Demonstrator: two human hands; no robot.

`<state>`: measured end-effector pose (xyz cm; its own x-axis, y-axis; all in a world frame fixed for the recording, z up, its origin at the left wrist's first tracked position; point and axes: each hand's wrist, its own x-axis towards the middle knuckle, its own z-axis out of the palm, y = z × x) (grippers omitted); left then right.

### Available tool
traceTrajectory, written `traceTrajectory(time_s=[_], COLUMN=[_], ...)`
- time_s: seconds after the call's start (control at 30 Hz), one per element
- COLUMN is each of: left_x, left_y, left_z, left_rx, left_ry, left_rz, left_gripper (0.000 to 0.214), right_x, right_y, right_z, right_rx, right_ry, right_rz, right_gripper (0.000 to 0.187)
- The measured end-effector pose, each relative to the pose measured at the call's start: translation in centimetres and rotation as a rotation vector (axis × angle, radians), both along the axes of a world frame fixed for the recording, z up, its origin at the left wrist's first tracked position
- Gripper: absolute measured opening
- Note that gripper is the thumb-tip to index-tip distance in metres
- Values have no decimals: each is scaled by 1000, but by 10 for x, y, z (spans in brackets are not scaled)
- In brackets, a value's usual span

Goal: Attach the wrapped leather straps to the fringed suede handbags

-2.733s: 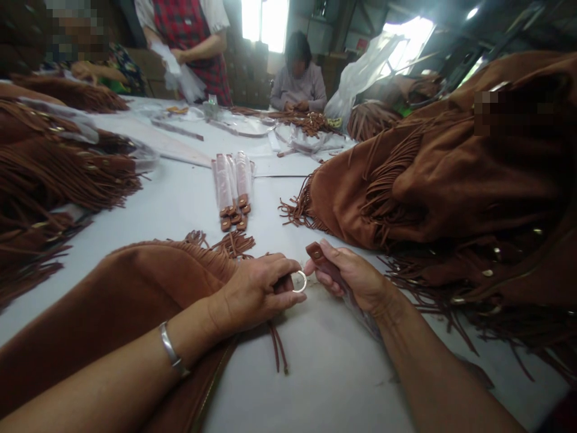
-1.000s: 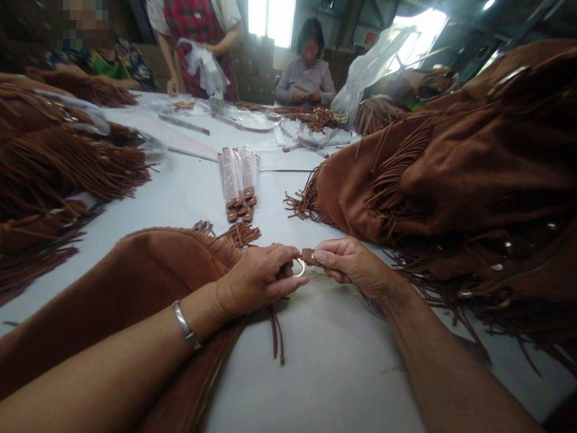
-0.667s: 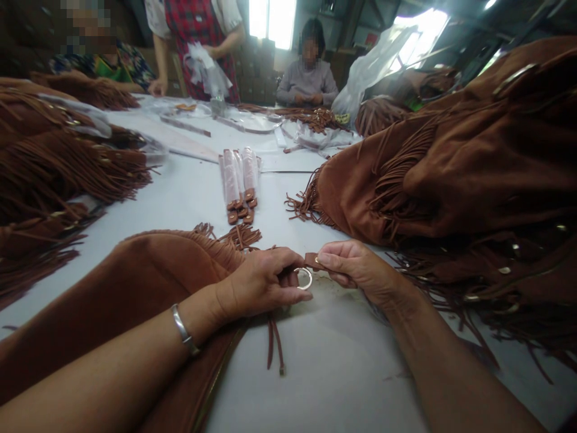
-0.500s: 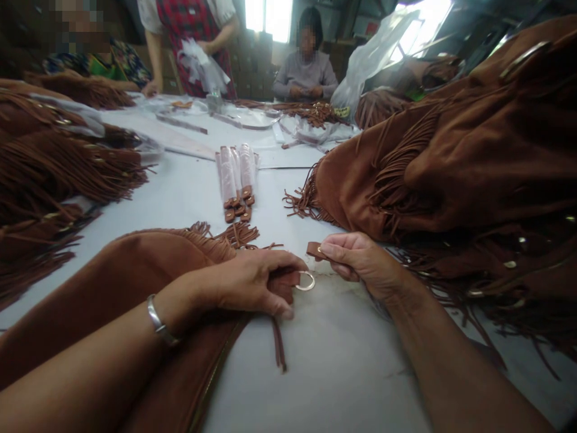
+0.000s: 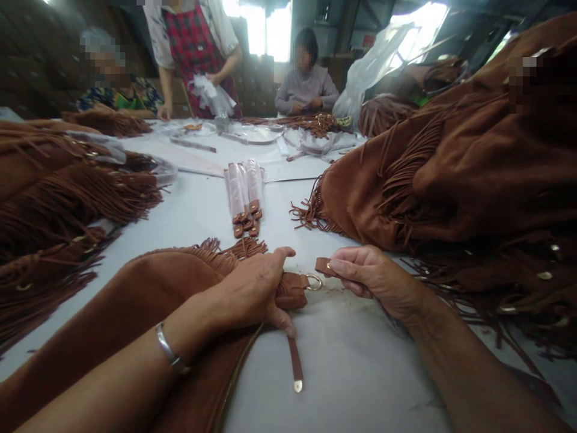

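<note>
A brown suede fringed bag (image 5: 171, 285) lies at the lower left, a zipper along its lower edge. My left hand (image 5: 252, 288), with a silver bracelet, grasps the bag's end. Its thumb is below and one finger is raised; the other fingers are partly hidden. From that end a gold metal ring (image 5: 315, 281) sticks out to the right. Below my thumb hangs a narrow brown zipper pull (image 5: 296, 364) with a metal tip. Just right of the ring, my right hand (image 5: 365, 270) pinches a brown strap (image 5: 323, 266) by its looped end, near a gold rivet. Strap and ring are apart.
Several plastic-wrapped straps (image 5: 244, 195) lie ahead on the white table (image 5: 198, 207). Fringed brown bags (image 5: 76, 174) are piled at left, and a tall heap of suede bags (image 5: 451, 174) rises at right. Three people are across the table, one in a checked apron (image 5: 193, 48).
My left index finger has lifted, and the bag's end and ring have turned slightly. The zipper pull hangs more openly below. The whole view has shifted a little; my right hand keeps its pinch.
</note>
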<state>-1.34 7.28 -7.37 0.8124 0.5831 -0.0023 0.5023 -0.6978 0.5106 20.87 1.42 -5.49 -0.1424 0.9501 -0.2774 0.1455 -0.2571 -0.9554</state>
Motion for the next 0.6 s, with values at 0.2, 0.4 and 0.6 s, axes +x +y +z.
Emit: traceTrajectory(time_s=[0.2, 0.4, 0.6], left_x=[0, 1, 2], left_y=[2, 1, -9], left_z=[-11, 0, 34], left_rx=[127, 122, -15], left_ry=[-18, 4, 92], left_rz=[0, -78, -42], left_gripper=[108, 86, 19], right_x=[-3, -2, -6], right_y=[-1, -1, -3], right_z=[4, 3, 7], right_rx=[3, 2, -30], right_ry=[-3, 11, 24], right_rz=[1, 35, 64], right_gripper=[33, 33, 30])
